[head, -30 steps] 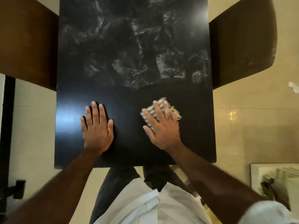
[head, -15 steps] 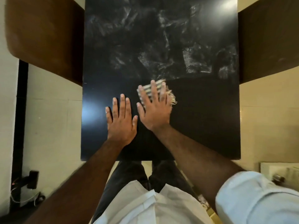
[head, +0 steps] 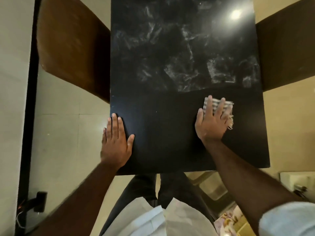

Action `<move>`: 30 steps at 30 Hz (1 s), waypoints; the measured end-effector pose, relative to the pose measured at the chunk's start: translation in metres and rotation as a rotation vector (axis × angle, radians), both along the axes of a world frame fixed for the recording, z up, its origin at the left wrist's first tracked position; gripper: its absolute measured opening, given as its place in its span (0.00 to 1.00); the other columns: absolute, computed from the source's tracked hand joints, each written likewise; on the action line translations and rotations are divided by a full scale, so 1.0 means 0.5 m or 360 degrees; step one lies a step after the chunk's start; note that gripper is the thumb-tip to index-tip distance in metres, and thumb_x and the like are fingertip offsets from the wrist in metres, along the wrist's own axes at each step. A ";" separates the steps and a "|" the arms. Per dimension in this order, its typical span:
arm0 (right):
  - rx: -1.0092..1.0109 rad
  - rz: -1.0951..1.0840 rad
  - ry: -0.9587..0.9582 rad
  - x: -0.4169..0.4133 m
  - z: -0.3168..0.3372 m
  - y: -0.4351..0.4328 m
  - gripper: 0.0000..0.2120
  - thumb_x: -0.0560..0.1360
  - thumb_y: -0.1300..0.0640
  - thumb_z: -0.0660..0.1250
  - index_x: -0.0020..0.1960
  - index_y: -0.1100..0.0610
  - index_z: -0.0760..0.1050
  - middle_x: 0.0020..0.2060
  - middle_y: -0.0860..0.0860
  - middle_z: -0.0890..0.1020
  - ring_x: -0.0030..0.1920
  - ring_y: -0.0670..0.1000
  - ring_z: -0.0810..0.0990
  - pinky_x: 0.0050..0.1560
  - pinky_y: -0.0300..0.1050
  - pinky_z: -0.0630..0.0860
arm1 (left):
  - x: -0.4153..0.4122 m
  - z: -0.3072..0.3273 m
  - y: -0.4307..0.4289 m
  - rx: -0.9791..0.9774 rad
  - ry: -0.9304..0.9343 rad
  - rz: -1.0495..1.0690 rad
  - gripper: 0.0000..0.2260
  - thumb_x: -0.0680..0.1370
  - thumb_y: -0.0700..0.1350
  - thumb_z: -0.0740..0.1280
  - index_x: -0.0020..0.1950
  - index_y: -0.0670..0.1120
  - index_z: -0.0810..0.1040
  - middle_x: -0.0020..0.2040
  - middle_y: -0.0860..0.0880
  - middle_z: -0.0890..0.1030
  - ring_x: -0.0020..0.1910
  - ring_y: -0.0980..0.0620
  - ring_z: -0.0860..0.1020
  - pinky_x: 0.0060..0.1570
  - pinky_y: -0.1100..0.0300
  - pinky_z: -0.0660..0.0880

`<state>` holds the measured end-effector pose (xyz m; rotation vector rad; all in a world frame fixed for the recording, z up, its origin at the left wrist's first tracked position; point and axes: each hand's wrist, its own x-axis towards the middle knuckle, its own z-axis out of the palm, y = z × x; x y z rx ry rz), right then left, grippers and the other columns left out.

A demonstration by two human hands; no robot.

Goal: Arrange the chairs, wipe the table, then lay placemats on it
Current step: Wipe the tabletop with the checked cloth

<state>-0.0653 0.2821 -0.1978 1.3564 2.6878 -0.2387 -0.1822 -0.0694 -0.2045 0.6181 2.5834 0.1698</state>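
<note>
your left hand (head: pixel 116 142) lies flat on the near left edge of the black table (head: pixel 162 133), fingers straight and holding nothing. your right hand (head: pixel 211 121) presses the striped cloth (head: pixel 228 106) against the table's near right part, fingers spread and straight. pale smears cover the far half. a brown chair (head: pixel 71 48) stands at the left side, another chair (head: pixel 286 53) at the right.

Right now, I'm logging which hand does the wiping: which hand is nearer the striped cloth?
Right. The right hand lies flat on the cloth, fingers spread over it; the left hand rests flat at the table's left edge, well apart from the cloth.
</note>
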 end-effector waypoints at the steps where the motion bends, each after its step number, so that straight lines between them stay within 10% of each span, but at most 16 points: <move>1: 0.0021 -0.0030 0.0006 -0.031 -0.003 -0.022 0.33 0.87 0.36 0.52 0.89 0.41 0.52 0.89 0.59 0.52 0.87 0.72 0.50 0.78 0.77 0.62 | 0.000 -0.003 0.000 0.0021 -0.0016 0.0036 0.41 0.84 0.70 0.38 0.90 0.45 0.38 0.90 0.45 0.35 0.89 0.42 0.38 0.87 0.41 0.46; 11: -0.0240 0.1184 0.0092 -0.120 0.008 -0.381 0.33 0.86 0.34 0.55 0.89 0.37 0.51 0.90 0.53 0.47 0.89 0.66 0.46 0.82 0.72 0.58 | -0.002 -0.005 -0.055 0.0278 -0.0210 0.0127 0.38 0.86 0.64 0.46 0.89 0.46 0.36 0.88 0.50 0.30 0.89 0.48 0.37 0.86 0.45 0.51; 22: 0.0047 0.0426 0.0007 -0.132 0.002 -0.228 0.32 0.88 0.37 0.54 0.89 0.41 0.54 0.89 0.58 0.53 0.87 0.70 0.51 0.78 0.75 0.63 | 0.009 -0.010 -0.069 0.0161 -0.0246 0.0155 0.38 0.86 0.64 0.43 0.89 0.47 0.34 0.89 0.48 0.33 0.89 0.44 0.38 0.87 0.40 0.50; 30: -0.0106 0.1331 0.0087 -0.313 -0.011 -0.453 0.33 0.86 0.33 0.51 0.89 0.39 0.50 0.90 0.56 0.49 0.88 0.69 0.49 0.82 0.71 0.58 | 0.011 -0.005 -0.075 0.0158 -0.0329 0.0201 0.38 0.86 0.66 0.43 0.87 0.48 0.29 0.87 0.47 0.28 0.87 0.46 0.32 0.87 0.39 0.43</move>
